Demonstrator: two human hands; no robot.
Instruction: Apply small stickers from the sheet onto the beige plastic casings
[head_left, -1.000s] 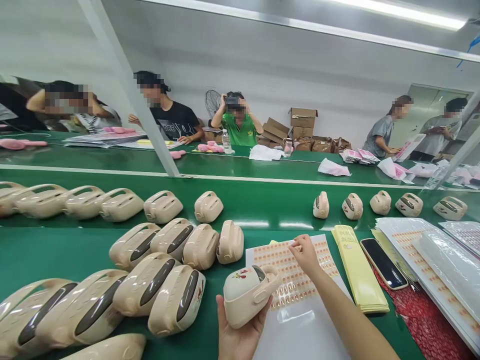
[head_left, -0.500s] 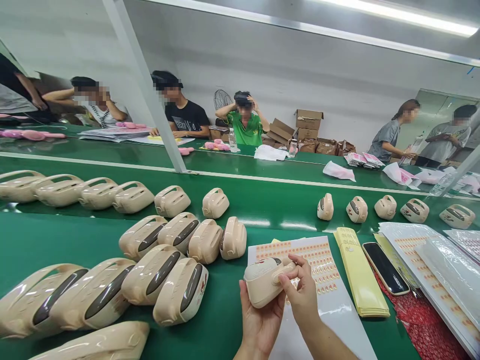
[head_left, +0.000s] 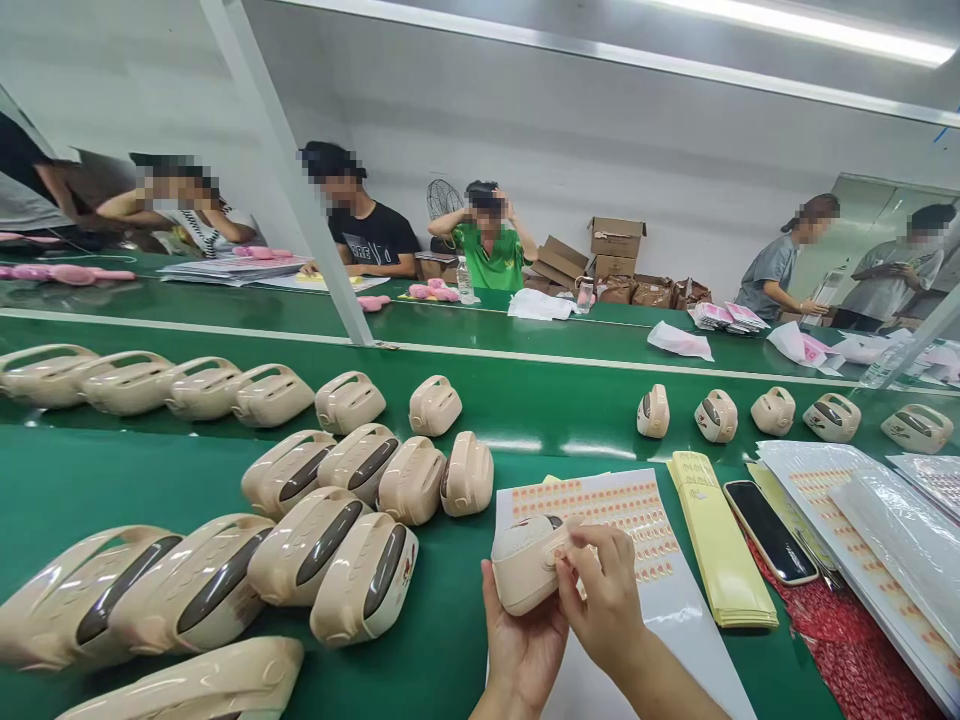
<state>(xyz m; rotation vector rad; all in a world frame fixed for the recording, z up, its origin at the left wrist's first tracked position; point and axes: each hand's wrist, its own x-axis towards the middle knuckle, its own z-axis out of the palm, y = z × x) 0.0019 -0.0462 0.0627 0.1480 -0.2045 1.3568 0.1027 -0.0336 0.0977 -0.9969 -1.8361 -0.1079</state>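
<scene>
Beige plastic casing (head_left: 525, 565) tilted, held above the sticker sheet (head_left: 637, 520).

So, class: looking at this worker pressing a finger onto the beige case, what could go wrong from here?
The right hand presses on the beige case, which only the left hand cradles, so it might slip and the sticker may sit crooked. Both hands hover over the sticker sheet, which a wrist might smudge or crease.

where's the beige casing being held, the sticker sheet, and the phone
beige casing (head_left: 525, 572), head view, on its rounded pale side above the left palm
sticker sheet (head_left: 637, 520), head view, on the rows of orange stickers right of the hands
phone (head_left: 769, 517), head view, on the middle of its dark screen
</scene>
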